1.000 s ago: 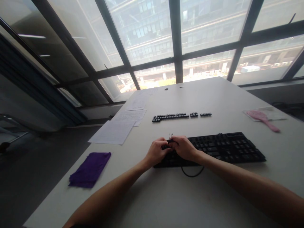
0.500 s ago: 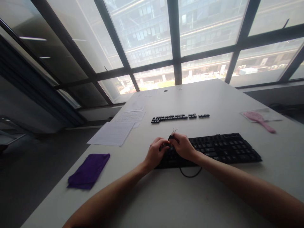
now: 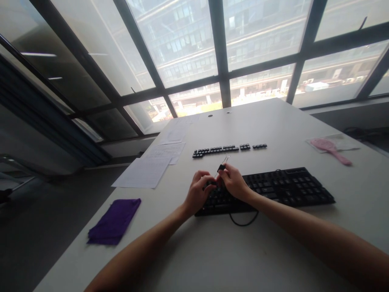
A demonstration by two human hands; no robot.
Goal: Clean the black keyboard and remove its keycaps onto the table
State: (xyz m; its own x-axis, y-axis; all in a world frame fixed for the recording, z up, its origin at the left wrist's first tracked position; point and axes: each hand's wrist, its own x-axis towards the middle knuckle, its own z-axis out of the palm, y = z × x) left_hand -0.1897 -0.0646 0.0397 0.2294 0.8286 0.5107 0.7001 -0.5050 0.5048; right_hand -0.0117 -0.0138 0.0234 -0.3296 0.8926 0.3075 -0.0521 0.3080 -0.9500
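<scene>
A black keyboard [image 3: 282, 188] lies on the white table [image 3: 243, 251] in front of me. My right hand [image 3: 234, 181] pinches a small wire keycap puller [image 3: 222, 165], its loops sticking up above the keyboard's left end. My left hand [image 3: 197, 194] is curled, fingers resting on the keyboard's left edge. Beyond the hands, a row of loose black keycaps [image 3: 226, 149] is laid out on the table.
Sheets of paper [image 3: 146, 170] lie at the left of the table. A folded purple cloth [image 3: 114, 222] sits near the left edge. A pink brush [image 3: 330, 148] rests on a plastic bag at the right. The keyboard's cable [image 3: 243, 221] loops toward me.
My right hand has lifted the puller up and slightly away from the keyboard. The left hand stayed on the keyboard's left end.
</scene>
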